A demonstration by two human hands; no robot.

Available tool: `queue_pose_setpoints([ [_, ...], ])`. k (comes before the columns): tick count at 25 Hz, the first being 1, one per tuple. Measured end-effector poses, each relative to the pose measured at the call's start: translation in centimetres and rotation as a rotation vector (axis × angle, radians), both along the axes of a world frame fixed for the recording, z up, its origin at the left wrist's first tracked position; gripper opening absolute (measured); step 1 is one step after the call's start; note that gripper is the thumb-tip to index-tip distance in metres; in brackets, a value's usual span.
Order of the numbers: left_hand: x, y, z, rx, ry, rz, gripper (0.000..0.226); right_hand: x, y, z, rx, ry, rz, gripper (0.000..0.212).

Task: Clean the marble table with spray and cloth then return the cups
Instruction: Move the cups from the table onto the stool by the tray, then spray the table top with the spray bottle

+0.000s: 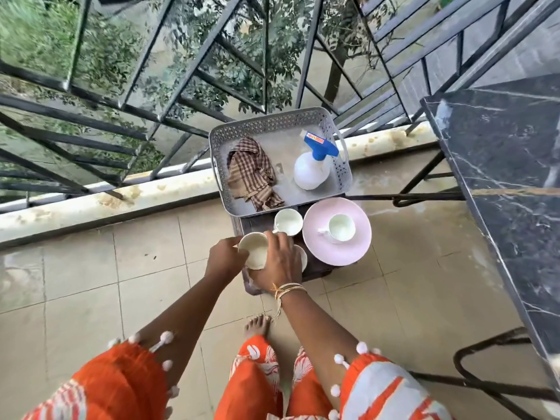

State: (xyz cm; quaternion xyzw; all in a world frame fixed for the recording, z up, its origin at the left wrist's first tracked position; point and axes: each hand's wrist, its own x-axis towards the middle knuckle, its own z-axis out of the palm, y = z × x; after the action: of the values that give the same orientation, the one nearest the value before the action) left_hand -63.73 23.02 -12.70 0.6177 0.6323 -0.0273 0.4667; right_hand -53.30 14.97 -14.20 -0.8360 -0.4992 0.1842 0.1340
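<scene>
A black marble table (500, 165) stands at the right. On a low dark stool (318, 269) ahead sit a grey perforated tray (266, 122) with a brown checked cloth (251, 174) and a white spray bottle (312, 172) with a blue head. In front of the tray are a white cup (288, 221) and a pink plate (315, 247) bearing a second white cup (341, 227). My left hand (224, 257) and my right hand (277, 265) both grip a third white cup (254, 248) over the stool's near left corner. My right hand partly covers another white piece (303, 258).
A dark metal railing (181, 95) runs along the balcony edge behind the stool, above a stained white ledge (121, 198). The floor is pale tile (106, 283). Black metal table legs (424, 195) cross to the right of the stool. My bare foot (257, 325) stands near.
</scene>
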Motion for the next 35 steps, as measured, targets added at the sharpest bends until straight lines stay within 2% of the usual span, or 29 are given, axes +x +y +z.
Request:
queue_pose_setpoints([
  [4, 0.6, 0.4, -0.1, 0.039, 0.021, -0.071, 0.045, 0.5, -0.6, -0.2, -0.021, -0.079, 0.003, 0.087],
  [7, 0.7, 1.1, 0.0, 0.006, 0.031, -0.085, 0.053, 1.3, -1.7, 0.3, -0.028, -0.159, -0.089, 0.086],
  [10, 0.6, 1.2, 0.2, -0.017, 0.037, -0.102, 0.053, 2.3, -3.2, -0.1, -0.136, -0.198, -0.109, 0.087],
  [12, 0.6, 1.2, 0.1, -0.02, 0.024, -0.106, 0.06, 2.9, -3.7, -0.7, -0.193, -0.19, -0.054, 0.08],
  [16, 0.8, 1.0, 0.1, -0.034, -0.004, -0.101, 0.06, 3.5, -3.7, -0.7, -0.189, -0.192, -0.102, 0.067],
  [19, 0.8, 0.8, -0.1, -0.086, -0.01, -0.134, 0.047, 3.4, -3.9, -0.9, -0.167, -0.228, -0.092, 0.071],
  [22, 0.7, 0.5, -0.1, -0.121, -0.001, -0.29, 0.053, 3.2, -4.0, -0.8, -0.19, -0.213, -0.089, 0.08],
  [24, 1.0, 0.0, 0.5, -0.066, 0.059, -0.355, 0.059, 3.3, -4.0, -0.1, -0.2, -0.17, -0.068, 0.083],
  [28, 2.5, -0.4, 3.9, 0.224, 0.225, -0.446, 0.056, 4.5, -3.5, 3.0, -0.128, -0.062, -0.129, 0.071],
  [31, 4.9, 0.6, 6.3, 0.299, 0.174, -0.577, 0.059, 6.9, -1.8, 5.4, -0.022, -0.028, -0.236, 0.059],
  [35, 9.1, 3.3, 7.8, 0.369, 0.123, -0.573, 0.059, 11.3, 2.3, 7.7, 0.089, 0.158, -0.388, 0.052],
])
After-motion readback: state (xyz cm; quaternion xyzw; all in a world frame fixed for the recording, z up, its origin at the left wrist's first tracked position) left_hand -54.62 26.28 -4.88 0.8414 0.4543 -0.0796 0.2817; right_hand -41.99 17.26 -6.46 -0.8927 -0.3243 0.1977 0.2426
